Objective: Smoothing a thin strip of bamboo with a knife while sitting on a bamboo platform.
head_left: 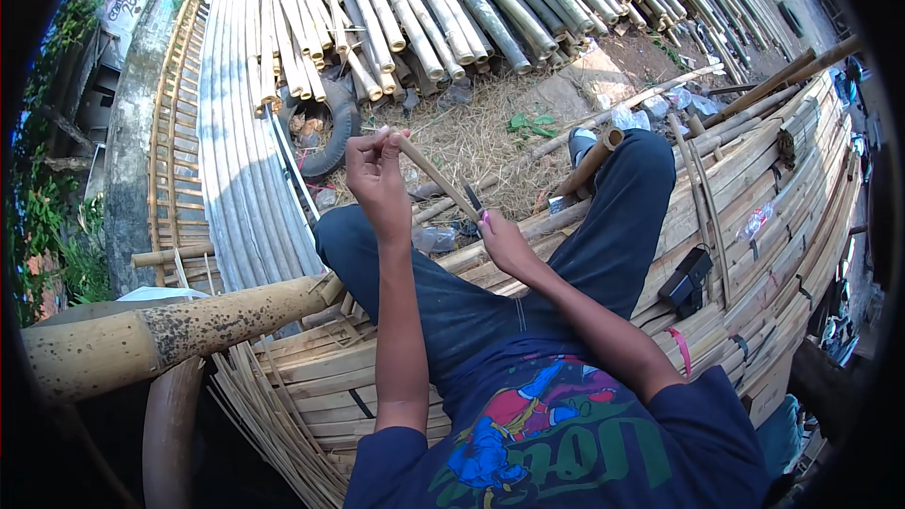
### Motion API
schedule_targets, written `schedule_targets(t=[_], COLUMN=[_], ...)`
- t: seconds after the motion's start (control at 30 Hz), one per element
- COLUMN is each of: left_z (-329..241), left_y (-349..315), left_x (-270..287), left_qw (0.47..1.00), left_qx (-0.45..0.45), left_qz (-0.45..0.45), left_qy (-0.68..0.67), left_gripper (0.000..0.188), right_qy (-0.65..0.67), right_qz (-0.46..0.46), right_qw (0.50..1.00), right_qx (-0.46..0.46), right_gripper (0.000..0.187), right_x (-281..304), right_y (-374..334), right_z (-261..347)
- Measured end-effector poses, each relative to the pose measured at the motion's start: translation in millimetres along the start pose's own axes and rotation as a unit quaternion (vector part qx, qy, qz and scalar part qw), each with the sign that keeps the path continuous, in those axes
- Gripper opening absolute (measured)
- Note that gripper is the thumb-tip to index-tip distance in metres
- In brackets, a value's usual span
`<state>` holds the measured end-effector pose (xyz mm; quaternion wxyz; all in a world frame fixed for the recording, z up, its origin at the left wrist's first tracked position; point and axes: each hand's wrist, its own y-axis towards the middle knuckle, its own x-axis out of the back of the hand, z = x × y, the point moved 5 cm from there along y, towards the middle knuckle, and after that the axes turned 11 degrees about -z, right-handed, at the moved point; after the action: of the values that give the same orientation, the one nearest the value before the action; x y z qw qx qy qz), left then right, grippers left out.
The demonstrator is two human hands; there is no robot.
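Observation:
My left hand (378, 179) is raised over my left knee, thumb and fingers pinching the upper end of a flat bamboo strip (436, 175). The strip slants down to the right, toward my right hand (506, 243). That hand is closed around a knife whose short dark blade (473, 198) points up beside the strip's lower end. A bit of pink shows at the grip; the rest of the handle is hidden by my fingers. Whether the blade touches the strip I cannot tell.
I sit on bundled bamboo slats (754, 198). A thick bamboo pole (236, 316) juts in from the left. Ahead are a tire (341, 137), corrugated sheets (247, 170), a bamboo ladder (168, 146) and stacked bamboo poles (452, 0). A black box-shaped device (686, 275) lies at my right.

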<state>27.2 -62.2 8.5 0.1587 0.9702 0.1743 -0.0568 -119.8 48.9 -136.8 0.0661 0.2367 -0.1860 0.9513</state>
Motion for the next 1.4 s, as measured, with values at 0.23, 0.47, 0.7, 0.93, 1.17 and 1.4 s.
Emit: schedule_targets(t=[0.23, 0.47, 0.7, 0.93, 1.17, 1.4], left_z=[-7, -1, -10, -10, -12, -19], left_y=[-6, 2, -14, -10, -13, -21], left_x=[-15, -20, -34, -36, -22, -32], left_qw=[1.000, 0.998, 1.000, 0.998, 0.999, 0.999], left_qx=[-0.012, -0.024, -0.013, 0.009, -0.002, 0.006], left_qz=[0.000, 0.025, 0.026, 0.054, 0.050, 0.049], left_qy=[0.008, 0.054, 0.000, 0.013, 0.011, 0.006], left_gripper=[0.013, 0.011, 0.012, 0.013, 0.012, 0.013], right_qy=[0.095, 0.123, 0.096, 0.079, 0.061, 0.029], right_qz=[-0.089, -0.097, -0.150, -0.107, -0.104, -0.067], right_qw=[0.990, 0.987, 0.981, 0.990, 0.990, 0.997], right_qx=[0.058, 0.037, 0.081, 0.045, 0.067, 0.012], right_gripper=[0.023, 0.021, 0.021, 0.022, 0.023, 0.024], right_x=[7, -3, 23, 25, 19, 8], right_y=[-10, -22, -16, -16, -23, -10], right_z=[42, 23, 64, 45, 39, -19])
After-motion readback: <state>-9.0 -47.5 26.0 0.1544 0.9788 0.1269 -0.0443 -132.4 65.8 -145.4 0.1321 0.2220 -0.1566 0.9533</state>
